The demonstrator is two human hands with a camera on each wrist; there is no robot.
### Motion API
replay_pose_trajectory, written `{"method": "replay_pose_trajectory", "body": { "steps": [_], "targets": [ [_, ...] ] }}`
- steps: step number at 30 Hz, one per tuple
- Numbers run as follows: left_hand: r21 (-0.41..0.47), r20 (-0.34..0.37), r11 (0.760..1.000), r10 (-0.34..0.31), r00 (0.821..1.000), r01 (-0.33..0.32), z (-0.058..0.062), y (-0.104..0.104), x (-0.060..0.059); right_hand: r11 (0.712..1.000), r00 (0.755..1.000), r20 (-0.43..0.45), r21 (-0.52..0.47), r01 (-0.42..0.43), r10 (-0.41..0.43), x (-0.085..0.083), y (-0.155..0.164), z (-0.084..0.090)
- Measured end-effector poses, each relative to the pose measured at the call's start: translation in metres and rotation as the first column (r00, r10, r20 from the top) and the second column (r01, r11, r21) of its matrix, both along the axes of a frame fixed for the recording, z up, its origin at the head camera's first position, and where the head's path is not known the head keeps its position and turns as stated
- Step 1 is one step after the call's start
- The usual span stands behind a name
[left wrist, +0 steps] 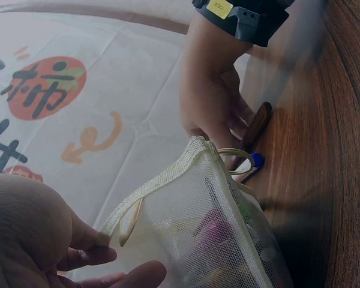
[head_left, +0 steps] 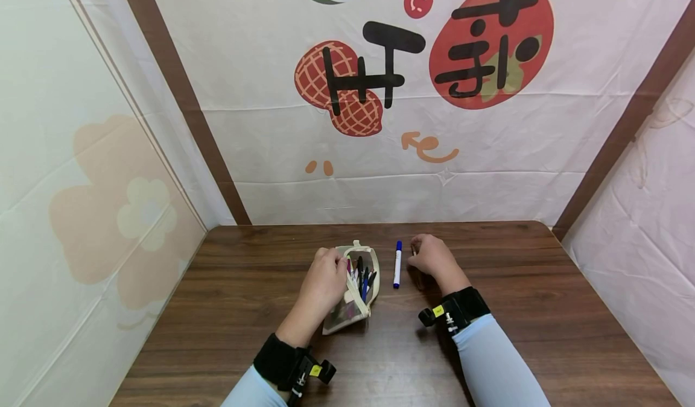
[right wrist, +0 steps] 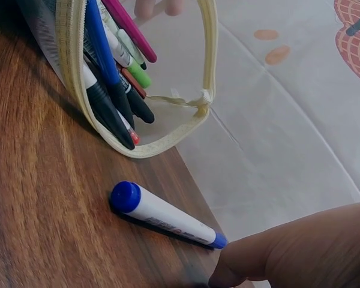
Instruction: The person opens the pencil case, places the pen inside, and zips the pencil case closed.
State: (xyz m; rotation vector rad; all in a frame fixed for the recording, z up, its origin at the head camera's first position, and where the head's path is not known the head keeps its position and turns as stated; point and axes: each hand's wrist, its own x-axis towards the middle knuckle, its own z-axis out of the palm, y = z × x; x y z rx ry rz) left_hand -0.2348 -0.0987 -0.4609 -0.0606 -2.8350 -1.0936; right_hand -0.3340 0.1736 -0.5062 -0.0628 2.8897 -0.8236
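Note:
A mesh pencil pouch (head_left: 347, 310) with cream trim lies on the brown wooden table (head_left: 516, 310), its mouth open toward the far wall. My left hand (head_left: 326, 277) grips the pouch's left rim and holds the mouth open. Several pens (right wrist: 108, 78) lie inside it. Just right of the pouch (right wrist: 69, 72) a white marker with a blue cap (head_left: 397, 265) lies on the wood. My right hand (head_left: 431, 255) rests beyond the marker (right wrist: 168, 217), fingers curled down onto a slim brown pen (left wrist: 258, 123) on the table. The right hand's fingers (right wrist: 300, 252) reach nearly to the marker's end.
Printed cloth walls (head_left: 380, 154) close in the table on the left, back and right. Bare wood stretches on both sides of the hands and toward the near edge. Black camera bands sit on both wrists (head_left: 456, 310).

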Motion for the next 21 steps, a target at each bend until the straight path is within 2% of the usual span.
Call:
{"method": "replay_pose_trajectory", "body": {
  "steps": [4,9,18,21],
  "targets": [
    [0.001,0.003,1.0,-0.001,1.0,0.001,-0.0001,-0.0004,0.0004,1.0,0.999,0.043,0.026,-0.009,0.008,0.0024,0.002,0.0031],
    [0.004,0.008,1.0,-0.004,1.0,0.004,-0.0006,-0.0011,-0.0005,0.999,0.999,0.052,0.037,-0.002,0.0,0.0042,0.0024,0.0051],
    [0.012,0.008,1.0,-0.008,1.0,0.008,-0.0027,-0.0023,-0.002,0.998,0.995,0.096,-0.049,0.029,-0.025,0.0071,0.0033,0.0071],
    [0.012,0.01,1.0,-0.01,1.0,0.01,-0.0025,-0.0024,-0.0024,0.989,0.994,0.1,-0.138,0.051,-0.037,0.0054,0.0046,0.0094]
  ]
}}
